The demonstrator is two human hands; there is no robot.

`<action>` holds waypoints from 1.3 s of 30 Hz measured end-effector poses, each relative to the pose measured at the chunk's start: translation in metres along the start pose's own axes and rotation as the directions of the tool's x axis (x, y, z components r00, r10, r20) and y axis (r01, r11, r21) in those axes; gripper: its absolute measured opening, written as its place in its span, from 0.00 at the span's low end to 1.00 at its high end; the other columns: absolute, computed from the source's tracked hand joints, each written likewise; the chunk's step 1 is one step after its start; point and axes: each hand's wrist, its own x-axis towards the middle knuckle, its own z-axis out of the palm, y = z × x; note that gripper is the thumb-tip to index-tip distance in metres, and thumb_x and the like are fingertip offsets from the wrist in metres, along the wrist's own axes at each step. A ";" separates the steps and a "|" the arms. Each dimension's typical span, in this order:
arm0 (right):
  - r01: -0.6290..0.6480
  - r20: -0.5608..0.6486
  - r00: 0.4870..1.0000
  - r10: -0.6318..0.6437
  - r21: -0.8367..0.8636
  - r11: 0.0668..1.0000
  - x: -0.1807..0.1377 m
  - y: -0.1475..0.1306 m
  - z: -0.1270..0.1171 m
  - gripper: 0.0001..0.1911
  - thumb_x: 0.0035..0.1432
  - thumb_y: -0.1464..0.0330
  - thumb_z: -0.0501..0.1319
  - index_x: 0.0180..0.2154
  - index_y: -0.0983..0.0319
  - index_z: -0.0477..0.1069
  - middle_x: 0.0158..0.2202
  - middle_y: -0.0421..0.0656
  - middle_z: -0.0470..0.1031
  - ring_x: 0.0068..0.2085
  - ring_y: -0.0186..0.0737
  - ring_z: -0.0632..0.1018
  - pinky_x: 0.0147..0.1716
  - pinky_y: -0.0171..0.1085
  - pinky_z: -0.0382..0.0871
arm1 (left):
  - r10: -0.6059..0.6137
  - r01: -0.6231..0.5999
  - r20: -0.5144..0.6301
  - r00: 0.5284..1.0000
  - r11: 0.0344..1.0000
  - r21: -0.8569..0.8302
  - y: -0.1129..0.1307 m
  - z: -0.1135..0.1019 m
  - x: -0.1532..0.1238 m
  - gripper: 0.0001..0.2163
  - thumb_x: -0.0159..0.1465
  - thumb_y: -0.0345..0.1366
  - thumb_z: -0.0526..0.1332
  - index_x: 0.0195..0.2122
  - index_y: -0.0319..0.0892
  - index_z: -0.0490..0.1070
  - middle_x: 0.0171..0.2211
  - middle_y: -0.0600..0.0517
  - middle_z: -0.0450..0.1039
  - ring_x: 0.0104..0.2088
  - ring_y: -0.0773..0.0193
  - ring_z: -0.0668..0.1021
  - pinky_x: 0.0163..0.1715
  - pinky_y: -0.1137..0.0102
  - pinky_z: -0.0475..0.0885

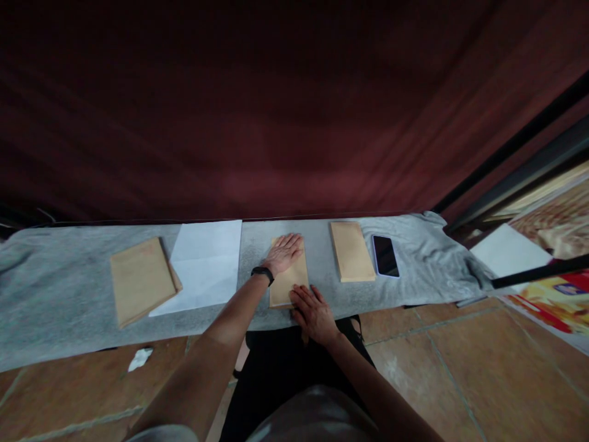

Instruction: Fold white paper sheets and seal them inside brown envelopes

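Observation:
A brown paper envelope (285, 288) lies on the grey cloth in front of me. My left hand (284, 253), with a black band at the wrist, rests flat across its far part, fingers outstretched. At the near right corner, my right hand (315, 314) touches the envelope with spread fingers. Its thumb is lower, by the bench's front edge. A stack of brown envelopes (353, 252) sits to the right of both hands. Another brown pile (140, 279) is at the left, slightly fanned and partly over a folded white sheet (207, 264).
The grey cloth (59, 282) covers a long narrow bench against a dark red panel (276, 141). A phone (385, 256) lies right of the stack. Crumpled white paper (140, 359) is on the tiled floor (442, 368). Dark metal bars (543, 270) stand at the right.

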 end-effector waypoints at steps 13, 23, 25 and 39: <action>0.023 -0.027 0.999 -0.020 0.111 0.994 -0.001 0.002 -0.001 0.24 0.66 0.69 0.56 0.62 0.60 0.65 0.63 0.48 0.69 0.65 0.46 0.68 0.67 0.54 0.58 | 0.203 -0.203 0.007 0.979 0.979 -0.001 0.016 0.005 -0.041 0.26 0.75 0.44 0.41 0.71 0.42 0.52 0.72 0.50 0.52 0.72 0.62 0.52 0.71 0.60 0.44; 0.057 -0.089 0.995 -0.046 0.127 0.990 -0.007 0.005 0.003 0.21 0.65 0.69 0.56 0.59 0.61 0.68 0.59 0.50 0.73 0.62 0.48 0.71 0.64 0.55 0.64 | 0.242 -0.238 0.095 0.966 0.970 -0.052 0.032 0.012 -0.084 0.26 0.76 0.46 0.41 0.72 0.43 0.48 0.73 0.50 0.47 0.73 0.64 0.49 0.71 0.63 0.43; 0.063 -0.103 0.993 -0.050 0.131 0.989 -0.008 0.006 0.003 0.20 0.66 0.70 0.56 0.58 0.60 0.69 0.58 0.50 0.74 0.61 0.47 0.72 0.64 0.54 0.64 | 0.241 -0.234 0.107 0.965 0.969 -0.076 0.037 0.012 -0.094 0.26 0.76 0.46 0.39 0.72 0.42 0.47 0.73 0.50 0.47 0.73 0.65 0.49 0.71 0.63 0.43; -0.074 -0.076 0.992 0.102 0.313 0.947 -0.005 0.017 -0.008 0.19 0.69 0.69 0.51 0.55 0.55 0.74 0.52 0.44 0.79 0.56 0.42 0.76 0.59 0.48 0.70 | 0.171 -0.179 -0.062 0.983 0.968 -0.174 0.068 -0.007 -0.171 0.21 0.74 0.41 0.51 0.67 0.47 0.60 0.67 0.50 0.64 0.67 0.63 0.65 0.66 0.60 0.62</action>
